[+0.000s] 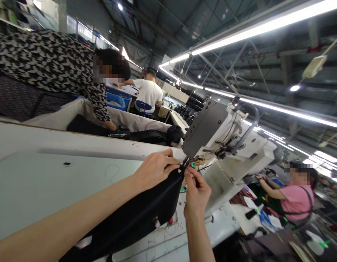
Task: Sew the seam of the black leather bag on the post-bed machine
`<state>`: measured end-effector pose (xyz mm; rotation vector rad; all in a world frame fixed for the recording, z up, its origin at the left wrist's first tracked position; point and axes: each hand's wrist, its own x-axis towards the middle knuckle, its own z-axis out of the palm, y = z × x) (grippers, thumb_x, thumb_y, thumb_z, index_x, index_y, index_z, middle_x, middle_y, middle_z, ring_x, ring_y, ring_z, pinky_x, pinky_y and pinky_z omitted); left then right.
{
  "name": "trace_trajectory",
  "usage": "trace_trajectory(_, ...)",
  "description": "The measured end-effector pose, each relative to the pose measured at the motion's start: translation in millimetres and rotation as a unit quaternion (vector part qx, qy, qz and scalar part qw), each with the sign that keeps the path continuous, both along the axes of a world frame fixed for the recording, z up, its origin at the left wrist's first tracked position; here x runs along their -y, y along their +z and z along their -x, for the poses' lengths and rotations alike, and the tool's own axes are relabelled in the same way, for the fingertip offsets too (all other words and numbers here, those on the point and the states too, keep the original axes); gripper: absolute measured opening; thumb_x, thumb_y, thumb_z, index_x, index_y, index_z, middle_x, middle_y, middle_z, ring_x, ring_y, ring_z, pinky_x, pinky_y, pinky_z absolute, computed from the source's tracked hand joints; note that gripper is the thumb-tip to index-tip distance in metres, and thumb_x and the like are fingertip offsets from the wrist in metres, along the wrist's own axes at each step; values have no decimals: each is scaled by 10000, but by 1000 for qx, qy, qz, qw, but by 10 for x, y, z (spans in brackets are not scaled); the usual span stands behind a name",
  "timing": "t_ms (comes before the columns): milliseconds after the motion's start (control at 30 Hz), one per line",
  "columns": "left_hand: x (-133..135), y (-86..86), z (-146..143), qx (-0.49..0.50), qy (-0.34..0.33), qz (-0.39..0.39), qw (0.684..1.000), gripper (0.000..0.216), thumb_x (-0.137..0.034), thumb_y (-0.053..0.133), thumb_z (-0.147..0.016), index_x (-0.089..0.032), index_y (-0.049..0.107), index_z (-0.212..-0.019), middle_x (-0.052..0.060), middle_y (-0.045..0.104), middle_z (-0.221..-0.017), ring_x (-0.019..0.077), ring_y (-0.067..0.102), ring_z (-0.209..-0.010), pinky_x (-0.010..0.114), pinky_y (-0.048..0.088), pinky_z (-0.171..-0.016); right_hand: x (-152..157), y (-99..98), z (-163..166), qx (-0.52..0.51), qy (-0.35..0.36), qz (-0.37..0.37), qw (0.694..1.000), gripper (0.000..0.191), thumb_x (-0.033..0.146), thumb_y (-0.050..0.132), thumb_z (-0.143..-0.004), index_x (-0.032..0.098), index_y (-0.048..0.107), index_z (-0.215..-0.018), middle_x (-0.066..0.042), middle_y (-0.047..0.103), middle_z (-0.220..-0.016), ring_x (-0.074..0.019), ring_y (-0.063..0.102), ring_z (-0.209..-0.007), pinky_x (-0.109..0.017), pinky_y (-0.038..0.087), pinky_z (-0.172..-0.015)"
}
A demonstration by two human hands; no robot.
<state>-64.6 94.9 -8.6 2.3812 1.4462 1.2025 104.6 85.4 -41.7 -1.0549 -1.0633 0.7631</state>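
Note:
A black fabric piece (135, 214) runs from the lower left up to the needle area of a sewing machine (209, 127). My left hand (157, 168) pinches the upper edge of this fabric just left of the needle. Close to the presser foot, my right hand (196, 187) has thumb and forefinger pressed together at the fabric's corner. Both hands touch the cloth, and its tip under the machine head is partly hidden by my fingers. Small white patches show on the fabric's lower side.
A co-worker in a patterned top (48, 62) reaches into a cloth-lined trough (146, 118) holding black pieces. Another person in white (149, 91) sits farther back beside a blue bin (116, 102). Someone in pink (296, 200) works at the right. A thread spool (251, 214) lies there.

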Motion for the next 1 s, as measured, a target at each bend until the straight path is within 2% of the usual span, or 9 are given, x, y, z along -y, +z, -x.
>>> trace_trajectory(133,16,33,-4,-21,9,2,1000,293,-364,477,-984,-291,761,-991,8,629,-940,118,604,-790,253,398,-743,12,-2,-3,-2,1,4,1000,385,383,820,-714,106,801,-981,-100,776,-855,-198,675,-797,-330,534,-797)
trace_trajectory(300,40,89,-25,-49,20,4,999,293,-366,477,-977,-290,756,-932,5,621,-896,136,590,-746,282,358,-673,31,2,9,-18,6,12,1000,367,386,828,-707,103,804,-939,-80,759,-774,-196,658,-771,-309,524,-746)
trace_trajectory(400,65,107,-37,-57,29,8,998,302,-368,468,-978,-293,755,-925,8,616,-885,143,589,-726,292,338,-642,25,-15,6,-31,5,16,999,371,388,842,-696,99,800,-926,-84,760,-811,-198,651,-796,-310,519,-755)
trace_trajectory(1000,137,147,-71,-68,67,38,995,281,-380,480,-969,-321,751,-930,4,627,-881,151,609,-726,310,320,-631,61,22,44,-46,19,23,999,359,377,842,-692,120,812,-942,-82,770,-841,-206,663,-820,-328,536,-773)
